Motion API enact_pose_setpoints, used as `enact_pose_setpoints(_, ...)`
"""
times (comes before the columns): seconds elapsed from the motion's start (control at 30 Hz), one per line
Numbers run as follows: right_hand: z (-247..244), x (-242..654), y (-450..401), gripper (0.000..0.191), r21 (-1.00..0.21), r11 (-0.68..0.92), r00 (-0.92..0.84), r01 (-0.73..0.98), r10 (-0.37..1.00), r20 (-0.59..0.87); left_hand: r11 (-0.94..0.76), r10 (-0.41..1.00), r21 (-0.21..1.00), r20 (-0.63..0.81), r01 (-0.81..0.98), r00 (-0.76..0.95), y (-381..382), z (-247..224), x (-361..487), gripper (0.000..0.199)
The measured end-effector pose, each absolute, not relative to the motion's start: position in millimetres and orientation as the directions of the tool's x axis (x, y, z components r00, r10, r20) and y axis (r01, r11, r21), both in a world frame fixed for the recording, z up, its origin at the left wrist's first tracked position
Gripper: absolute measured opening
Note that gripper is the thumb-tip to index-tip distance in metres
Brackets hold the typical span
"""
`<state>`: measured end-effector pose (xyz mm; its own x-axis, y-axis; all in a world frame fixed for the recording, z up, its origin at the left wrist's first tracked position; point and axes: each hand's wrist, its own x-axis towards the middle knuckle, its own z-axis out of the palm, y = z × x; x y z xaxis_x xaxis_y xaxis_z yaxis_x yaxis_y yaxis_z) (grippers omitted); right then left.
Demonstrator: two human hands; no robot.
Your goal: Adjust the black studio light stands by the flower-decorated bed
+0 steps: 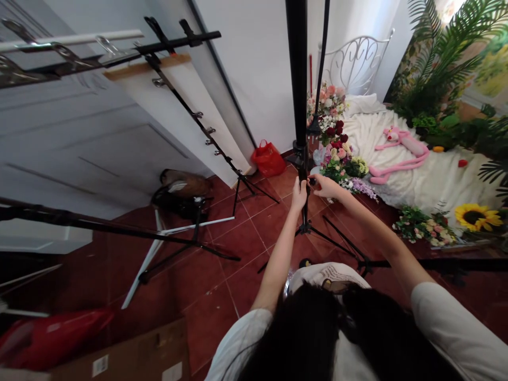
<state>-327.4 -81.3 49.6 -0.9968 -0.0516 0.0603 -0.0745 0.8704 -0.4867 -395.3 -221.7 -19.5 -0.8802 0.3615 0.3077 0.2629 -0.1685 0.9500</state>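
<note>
Well left of and below the left hand (299,194) lies one red plastic bag (55,336), then one cardboard box (130,357) (two pale labels on it). Farther up, one white panel (198,121) slants, and a second red bag (269,160) sits nearer that hand on the floor. The left hand wraps the one upright black stand (297,79), thumb along the pole, which is thick above, slimmer below a collar, with spread legs beneath. The right hand (323,186) pinches a small dark knob (311,181) at the pole's side. Right of that hand come one white headboard (355,61), one pink plush toy (413,148) and one sunflower (474,216).
</note>
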Motion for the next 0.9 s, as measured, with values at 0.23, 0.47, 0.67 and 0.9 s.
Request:
enact_pose_setpoints(0.23, 85, -339, -81, 0.045, -0.18, 0.983, -0.99, 0.041, 0.015, -0.142, -0.173, 0.36, 0.946, 0.32, 0.274, -0.876, -221, -21, -393, 0.06)
enact_pose_setpoints(0.47, 100, -379, -82, 0.028, -0.022, 0.999, -0.976, -0.049, -0.052, -0.213, -0.148, 0.341, 0.946, 0.323, 0.289, -0.883, -220, -23, -395, 0.064)
enact_pose_setpoints(0.67, 93, -381, -79, 0.009, -0.024, 0.991, -0.98, -0.13, -0.132, -0.15, -0.166, 0.355, 0.944, 0.326, 0.285, -0.876, -219, -30, -397, 0.063)
enact_pose_setpoints(0.9, 69, -349, -86, 0.026, 0.0, 0.994, -0.994, -0.11, -0.11, -0.019, -0.145, 0.336, 0.948, 0.317, 0.284, -0.887, -219, -30, -397, 0.061)
